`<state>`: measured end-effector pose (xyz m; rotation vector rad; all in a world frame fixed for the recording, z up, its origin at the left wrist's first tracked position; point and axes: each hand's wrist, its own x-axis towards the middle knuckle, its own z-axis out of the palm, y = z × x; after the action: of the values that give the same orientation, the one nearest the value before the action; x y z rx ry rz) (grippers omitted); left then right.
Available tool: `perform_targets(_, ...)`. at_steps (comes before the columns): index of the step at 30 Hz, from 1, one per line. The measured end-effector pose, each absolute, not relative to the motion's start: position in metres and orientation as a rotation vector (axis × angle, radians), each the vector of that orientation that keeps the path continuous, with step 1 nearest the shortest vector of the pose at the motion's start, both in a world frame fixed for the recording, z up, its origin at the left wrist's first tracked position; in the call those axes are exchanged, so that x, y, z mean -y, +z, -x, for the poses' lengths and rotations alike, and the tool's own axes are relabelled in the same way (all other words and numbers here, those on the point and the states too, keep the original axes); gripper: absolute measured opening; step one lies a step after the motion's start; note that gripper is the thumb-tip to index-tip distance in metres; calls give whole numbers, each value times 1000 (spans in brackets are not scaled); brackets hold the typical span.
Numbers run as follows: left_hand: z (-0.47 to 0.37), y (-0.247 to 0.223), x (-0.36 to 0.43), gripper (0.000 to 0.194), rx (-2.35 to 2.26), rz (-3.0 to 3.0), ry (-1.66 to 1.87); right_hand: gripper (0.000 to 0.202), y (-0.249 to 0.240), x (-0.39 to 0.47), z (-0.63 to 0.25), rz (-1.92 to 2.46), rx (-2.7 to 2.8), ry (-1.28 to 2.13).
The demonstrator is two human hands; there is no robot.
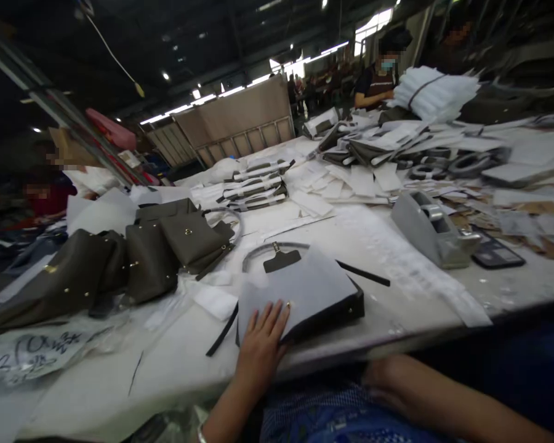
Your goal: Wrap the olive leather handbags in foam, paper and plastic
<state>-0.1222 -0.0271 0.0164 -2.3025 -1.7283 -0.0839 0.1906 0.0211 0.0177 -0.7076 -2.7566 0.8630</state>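
Observation:
A dark handbag (357,301) lies on the table in front of me, covered on its upper side by a thin white sheet (300,280). My left hand (261,338) rests flat on the sheet's near left part, fingers stretched out, close to a small gold stud. A grey looped handle and a dark tab (281,261) with a gold fitting show at the bag's far side. Dark straps (364,273) stick out to both sides. My right hand (381,375) is low at the table's front edge, apart from the bag; its fingers are hidden and blurred.
Several dark bags (152,252) are heaped at the left by clear plastic. A grey tape dispenser (431,231) and a phone (497,249) stand right, beside a white padded strip (406,264). Wrapped straps, papers and bag parts fill the far side. Co-workers (373,86) are beyond.

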Motion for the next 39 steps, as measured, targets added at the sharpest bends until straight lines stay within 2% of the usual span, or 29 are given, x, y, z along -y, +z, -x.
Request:
perform_targets(2, 122, 21, 25, 63, 1728, 2314, -85, 23, 45, -28, -189, 520, 2690, 793)
perform_targets(5, 122, 23, 25, 63, 1725, 2307, -95, 25, 88, -57, -171, 281, 2589, 313)
perform_targets(9, 122, 25, 26, 61, 1748, 2332, -100, 57, 108, -102, -132, 98, 2788, -4)
perform_targets(12, 122, 31, 26, 63, 1779, 2362, -73, 76, 96, -127, -112, 52, 2953, -2)
perform_targets(17, 122, 36, 27, 68, 1760, 2396, -21, 72, 55, -138, -115, 22, 3006, 105)
perform_targets(22, 122, 19, 33, 68, 1714, 2414, -100, 71, 20, -123, -130, 132, 2939, 168)
perform_targets(31, 118, 17, 40, 70, 1776, 2401, -156, 75, 28, -120, -130, 172, 2973, 238)
perform_targets(39, 122, -5, 50, 52, 1717, 2305, -379, 74, 15, -119, -134, 163, 2930, 120)
